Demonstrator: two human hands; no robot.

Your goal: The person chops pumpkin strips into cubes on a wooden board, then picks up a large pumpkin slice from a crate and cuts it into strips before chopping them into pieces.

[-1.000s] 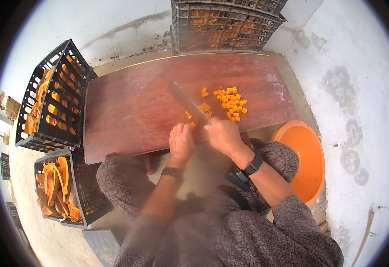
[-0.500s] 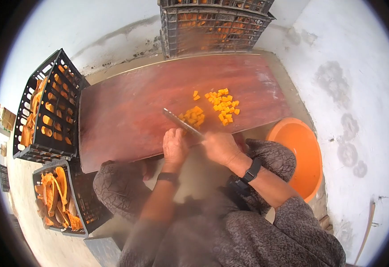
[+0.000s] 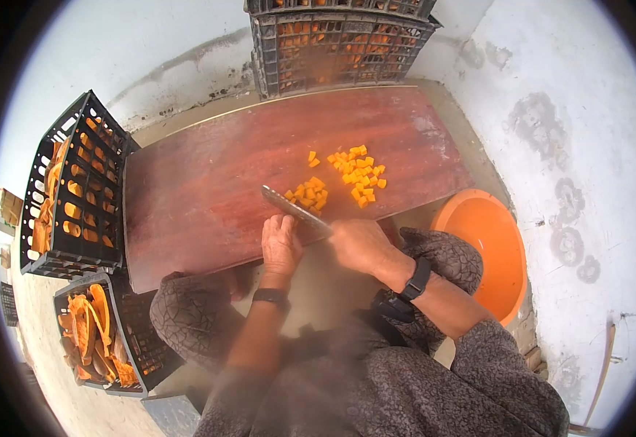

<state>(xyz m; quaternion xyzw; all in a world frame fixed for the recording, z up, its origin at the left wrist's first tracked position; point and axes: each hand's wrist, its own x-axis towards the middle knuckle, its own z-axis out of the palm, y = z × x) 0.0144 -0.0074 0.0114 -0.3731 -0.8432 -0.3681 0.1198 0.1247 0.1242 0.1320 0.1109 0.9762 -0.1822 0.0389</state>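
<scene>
My right hand (image 3: 365,244) grips a knife (image 3: 296,211) by its handle. The blade points up and to the left, over the near edge of a reddish-brown board (image 3: 201,182). Close against the blade, my left hand (image 3: 281,244) has its fingers curled down at the board's edge; whatever they hold is hidden. Just beyond the blade lies a small heap of orange cubes (image 3: 309,194), which look like cut pumpkin. A larger scatter of cubes (image 3: 361,171) lies farther right, with a few loose pieces (image 3: 313,159) to its left.
An orange basin (image 3: 489,255) stands right of my knee. At left are a black crate (image 3: 85,182) of orange slices and a lower crate (image 3: 136,320) with orange pieces. Stacked crates (image 3: 340,54) stand behind the board, and a white wall (image 3: 551,146) rises at right.
The view has tilted slightly. The knife blade sits a little lower beside my left hand. Both hands stay in nearly the same place, and the cubes look much the same.
</scene>
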